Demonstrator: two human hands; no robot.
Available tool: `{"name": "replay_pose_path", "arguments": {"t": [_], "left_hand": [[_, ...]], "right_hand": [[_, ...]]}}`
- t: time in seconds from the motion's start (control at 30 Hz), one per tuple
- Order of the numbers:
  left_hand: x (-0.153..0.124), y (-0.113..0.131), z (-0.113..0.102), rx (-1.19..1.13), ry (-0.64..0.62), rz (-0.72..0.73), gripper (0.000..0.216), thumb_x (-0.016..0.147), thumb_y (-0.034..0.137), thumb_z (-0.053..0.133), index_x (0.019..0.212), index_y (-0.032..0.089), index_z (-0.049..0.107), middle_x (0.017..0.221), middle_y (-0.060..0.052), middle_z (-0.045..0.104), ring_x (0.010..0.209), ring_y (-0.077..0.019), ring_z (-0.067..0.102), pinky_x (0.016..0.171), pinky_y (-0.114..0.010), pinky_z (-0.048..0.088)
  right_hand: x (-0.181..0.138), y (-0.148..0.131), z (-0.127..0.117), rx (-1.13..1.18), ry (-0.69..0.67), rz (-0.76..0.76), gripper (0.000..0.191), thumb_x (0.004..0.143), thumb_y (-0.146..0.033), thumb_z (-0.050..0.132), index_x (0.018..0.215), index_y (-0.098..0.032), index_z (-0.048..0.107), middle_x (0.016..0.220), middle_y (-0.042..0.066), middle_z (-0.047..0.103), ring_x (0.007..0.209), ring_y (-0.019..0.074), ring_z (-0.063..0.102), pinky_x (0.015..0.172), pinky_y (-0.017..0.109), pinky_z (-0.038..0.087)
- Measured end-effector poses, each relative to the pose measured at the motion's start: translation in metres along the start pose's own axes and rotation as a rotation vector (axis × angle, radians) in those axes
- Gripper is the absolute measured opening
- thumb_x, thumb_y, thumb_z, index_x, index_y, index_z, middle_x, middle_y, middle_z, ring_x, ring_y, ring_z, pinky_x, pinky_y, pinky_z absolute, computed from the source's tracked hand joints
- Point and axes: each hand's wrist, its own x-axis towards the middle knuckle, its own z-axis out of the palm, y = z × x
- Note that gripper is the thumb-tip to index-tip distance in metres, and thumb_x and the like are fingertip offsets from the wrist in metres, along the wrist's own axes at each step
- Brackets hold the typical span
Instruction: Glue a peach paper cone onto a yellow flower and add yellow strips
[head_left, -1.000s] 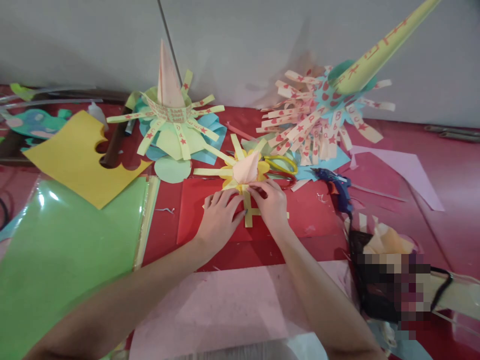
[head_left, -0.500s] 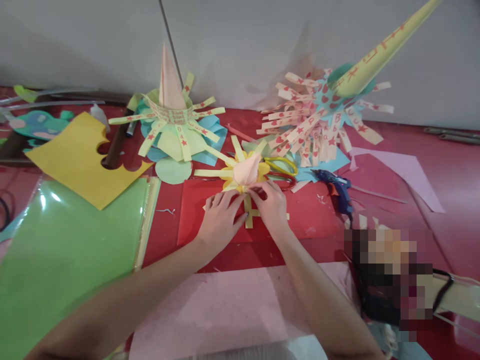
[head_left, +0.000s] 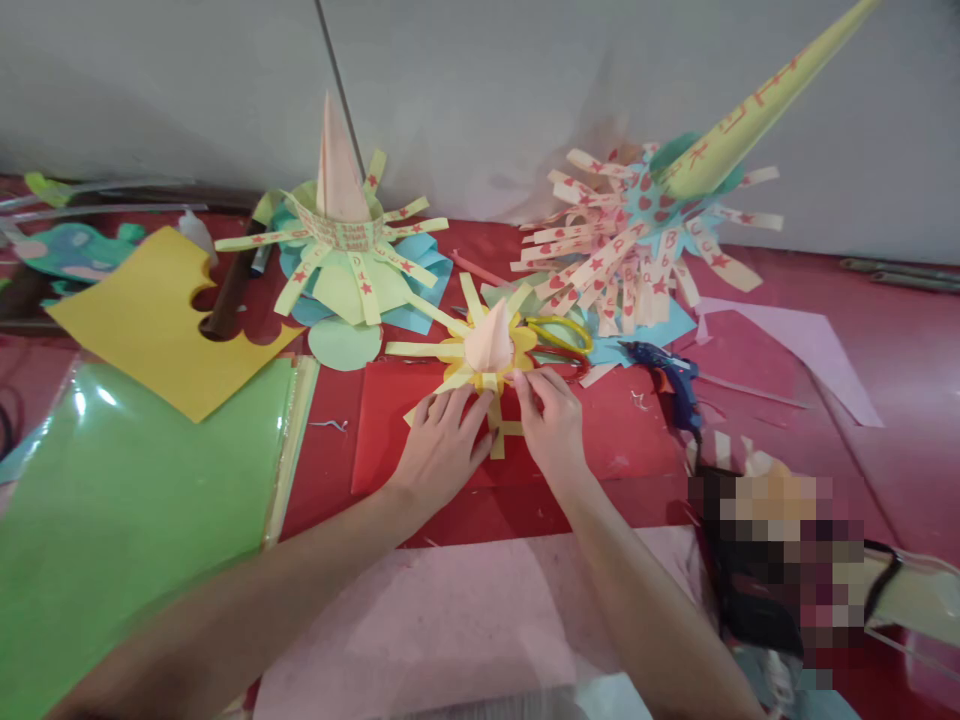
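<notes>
A small paper craft [head_left: 489, 345] with a pale pink cone, a yellow flower base and yellow strips sits on a red sheet [head_left: 600, 420]. My left hand [head_left: 442, 445] lies flat beside it, fingers stretched over a yellow strip [head_left: 496, 425]. My right hand [head_left: 551, 425] pinches the craft's near edge with thumb and fingertips. Both hands touch the craft from the near side.
Two finished cone crafts stand behind: a green-blue one [head_left: 341, 240] and a pink-striped one [head_left: 645, 230]. Scissors [head_left: 559, 340] lie right of the small craft, a blue glue gun [head_left: 671, 375] further right. Yellow [head_left: 142, 320], green [head_left: 112, 500] and pink [head_left: 450, 620] sheets surround me.
My right hand has shifted slightly right along the craft's near edge. My left hand's fingers have flattened more over the strip. The craft has barely moved.
</notes>
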Motion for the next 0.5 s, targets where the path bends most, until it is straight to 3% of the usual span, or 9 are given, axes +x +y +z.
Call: {"name": "replay_pose_path", "arguments": {"t": [0.2,0.5], "left_hand": [[-0.004,-0.002,0.002,0.049,0.021,0.106,0.022,0.092,0.023,0.042,0.106,0.018,0.058,0.084,-0.005,0.058,0.077,-0.0183,0.054,0.068,-0.031,0.040],[-0.002,-0.004,0.004,-0.070,-0.011,0.066,0.019,0.087,0.023,0.052,0.104,0.017,0.057,0.085,-0.004,0.058,0.081,-0.0197,0.053,0.071,-0.032,0.040]], "right_hand": [[0.000,0.000,-0.001,0.017,-0.063,-0.056,0.031,0.093,-0.027,0.040,0.073,-0.019,0.061,0.075,0.004,0.059,0.074,0.0165,0.052,0.073,0.030,0.042],[0.001,0.010,0.011,-0.038,-0.192,-0.022,0.032,0.092,-0.026,0.041,0.070,-0.019,0.063,0.072,0.004,0.060,0.073,0.0179,0.052,0.070,0.031,0.039]]}}
